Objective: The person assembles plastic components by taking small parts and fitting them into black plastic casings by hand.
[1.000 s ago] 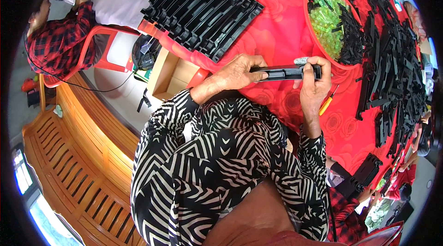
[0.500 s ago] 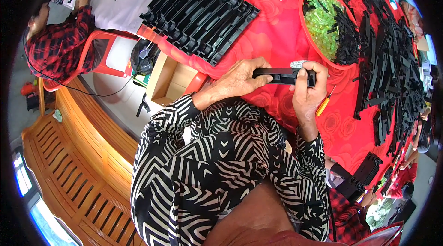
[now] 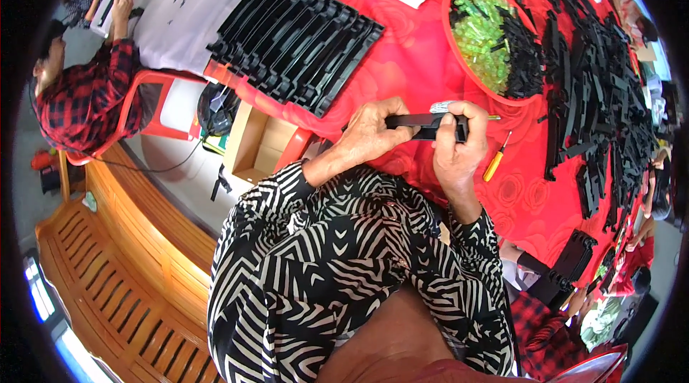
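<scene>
A person in a zebra-patterned shirt (image 3: 316, 254) holds a slim black plastic channel piece (image 3: 428, 122) between both hands above the near edge of the table (image 3: 410, 60), which wears a red rose-patterned cloth. The left hand (image 3: 373, 132) pinches one end between thumb and fingers; the right hand (image 3: 459, 150) is closed around the other, a silvery wrap (image 3: 441, 106) on one fingertip and a thin rod (image 3: 494, 117) jutting out past its far side. A second ago the recessed inside of the piece faced up; now it has been rolled over to a plainer dark face, and the hands have drawn closer together along it. That suggests the piece is being worked on within the grip, rather than released. Beyond the left hand lies a ribbed row of black plastic parts (image 3: 294, 45); beyond the right sits a red basin (image 3: 519, 101) of translucent green pieces (image 3: 479, 38) and small black strips (image 3: 527, 60), with a yellow-handled screwdriver (image 3: 494, 166) lying just beside that hand.
</scene>
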A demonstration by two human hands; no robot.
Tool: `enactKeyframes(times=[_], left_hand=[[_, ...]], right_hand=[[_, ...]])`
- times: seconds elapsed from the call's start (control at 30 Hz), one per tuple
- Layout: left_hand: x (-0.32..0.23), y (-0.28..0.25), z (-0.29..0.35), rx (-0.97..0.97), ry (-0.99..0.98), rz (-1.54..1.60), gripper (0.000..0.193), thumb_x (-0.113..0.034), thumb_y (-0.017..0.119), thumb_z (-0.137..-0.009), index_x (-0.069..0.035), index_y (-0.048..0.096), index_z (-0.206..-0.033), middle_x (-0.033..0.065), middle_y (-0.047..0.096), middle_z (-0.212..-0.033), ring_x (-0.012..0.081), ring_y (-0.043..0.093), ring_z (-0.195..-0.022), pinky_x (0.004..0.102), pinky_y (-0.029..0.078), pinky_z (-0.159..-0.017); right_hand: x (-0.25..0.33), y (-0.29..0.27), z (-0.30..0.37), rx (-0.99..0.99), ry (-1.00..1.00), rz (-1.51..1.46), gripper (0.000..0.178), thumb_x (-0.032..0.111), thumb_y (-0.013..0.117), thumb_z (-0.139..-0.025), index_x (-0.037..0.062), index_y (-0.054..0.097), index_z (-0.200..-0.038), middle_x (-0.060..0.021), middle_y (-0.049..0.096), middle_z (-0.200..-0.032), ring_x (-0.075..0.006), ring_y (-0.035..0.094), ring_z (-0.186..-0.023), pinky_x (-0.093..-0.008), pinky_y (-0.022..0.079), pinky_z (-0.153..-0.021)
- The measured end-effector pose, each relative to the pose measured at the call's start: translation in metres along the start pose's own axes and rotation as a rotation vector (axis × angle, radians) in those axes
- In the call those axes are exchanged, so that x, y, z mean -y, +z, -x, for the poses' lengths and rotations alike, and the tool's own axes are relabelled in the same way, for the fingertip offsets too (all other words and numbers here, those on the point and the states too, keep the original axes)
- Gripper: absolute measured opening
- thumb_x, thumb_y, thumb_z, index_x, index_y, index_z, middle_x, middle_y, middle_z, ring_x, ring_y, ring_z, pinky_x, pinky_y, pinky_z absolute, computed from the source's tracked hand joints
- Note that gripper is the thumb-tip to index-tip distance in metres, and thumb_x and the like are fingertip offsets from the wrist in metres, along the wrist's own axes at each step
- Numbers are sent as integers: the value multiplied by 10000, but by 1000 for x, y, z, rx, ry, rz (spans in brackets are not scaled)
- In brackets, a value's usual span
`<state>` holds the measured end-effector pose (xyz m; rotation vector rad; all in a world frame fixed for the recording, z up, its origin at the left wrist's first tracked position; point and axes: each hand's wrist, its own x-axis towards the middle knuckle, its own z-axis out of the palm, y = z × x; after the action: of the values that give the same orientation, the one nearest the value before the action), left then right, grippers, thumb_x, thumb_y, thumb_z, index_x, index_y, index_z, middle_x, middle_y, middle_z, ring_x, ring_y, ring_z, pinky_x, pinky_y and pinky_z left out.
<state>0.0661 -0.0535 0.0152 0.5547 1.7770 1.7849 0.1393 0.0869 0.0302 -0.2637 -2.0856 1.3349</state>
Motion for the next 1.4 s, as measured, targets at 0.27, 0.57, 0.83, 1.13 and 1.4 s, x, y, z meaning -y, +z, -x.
enactKeyframes(times=[0.27,0.57,0.83,1.13,1.4], left_hand=[[7,0,0,0,-14,-35,46,-38,612,-766,-6,594,-793,-16,562,-685,50,486,-663,234,421,-581],[13,-2,1,-30,7,-79,124,-104,673,-818,-10,593,-826,-18,543,-697,47,470,-671,241,416,-578],[1,-21,-5,221,49,-105,210,-91,645,-863,8,592,-1040,23,574,-762,100,521,-748,270,444,-702],[-3,-20,-1,161,79,-164,318,-78,657,-837,23,543,-1116,116,643,-947,164,601,-879,312,475,-770],[-6,-12,21,-158,514,-813,429,-113,733,-736,31,521,-1079,196,570,-1012,373,580,-943,413,496,-795]], right_hand=[[-4,6,-5,-37,-113,-6,216,-44,557,-788,32,525,-987,-88,583,-794,-153,565,-648,-282,463,-598],[-2,6,-10,-8,-20,-54,185,-24,555,-808,33,522,-981,-73,598,-777,-122,560,-642,-272,467,-593],[-3,-20,-21,-10,244,-295,112,-8,514,-878,36,511,-981,-42,604,-787,-41,465,-476,-199,387,-425],[-5,-16,-24,7,218,-293,133,3,521,-888,39,518,-1017,-40,587,-776,-45,473,-487,-193,398,-429],[-13,-13,-26,78,290,-421,194,65,527,-919,20,478,-1101,-63,585,-865,-58,462,-510,-197,417,-452]])
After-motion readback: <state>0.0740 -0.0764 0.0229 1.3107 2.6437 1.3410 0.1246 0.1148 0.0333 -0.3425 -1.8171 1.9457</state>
